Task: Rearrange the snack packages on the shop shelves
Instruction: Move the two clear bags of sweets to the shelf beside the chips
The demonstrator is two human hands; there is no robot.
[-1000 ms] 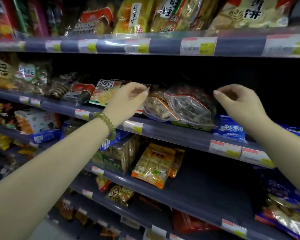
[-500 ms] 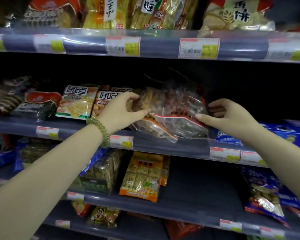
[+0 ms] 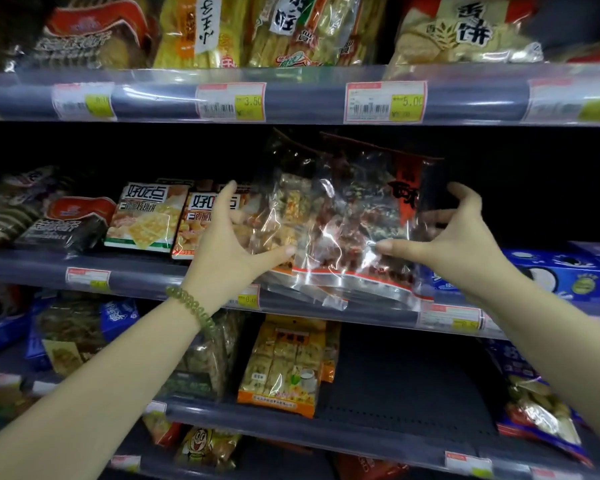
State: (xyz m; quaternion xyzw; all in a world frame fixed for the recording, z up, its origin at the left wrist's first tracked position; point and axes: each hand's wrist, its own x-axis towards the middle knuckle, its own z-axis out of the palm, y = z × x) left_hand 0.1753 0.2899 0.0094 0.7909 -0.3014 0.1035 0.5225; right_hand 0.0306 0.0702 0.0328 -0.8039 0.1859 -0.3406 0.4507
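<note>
Two clear snack bags stand tilted upright at the front of the middle shelf [image 3: 146, 277]. The left one, a yellow-snack bag [image 3: 284, 209], is gripped by my left hand [image 3: 229, 244], thumb in front and fingers behind. The right one, a red-trimmed bag [image 3: 357, 230] with a red label, is gripped by my right hand [image 3: 447, 237] at its right edge, thumb across the front. Both bags overlap each other and their bottoms hang over the shelf lip.
Two cracker packs [image 3: 146, 216] and dark biscuit packs [image 3: 63, 220] lie left of my hand. Blue boxes [image 3: 561, 271] sit to the right. The top shelf [image 3: 309, 98] holds yellow bags. Below, an orange pack [image 3: 284, 368] stands beside a bare dark stretch [image 3: 409, 382].
Both hands closed on the two clear bags and tipped them from lying flat up to standing. The view also moved closer and rightward.
</note>
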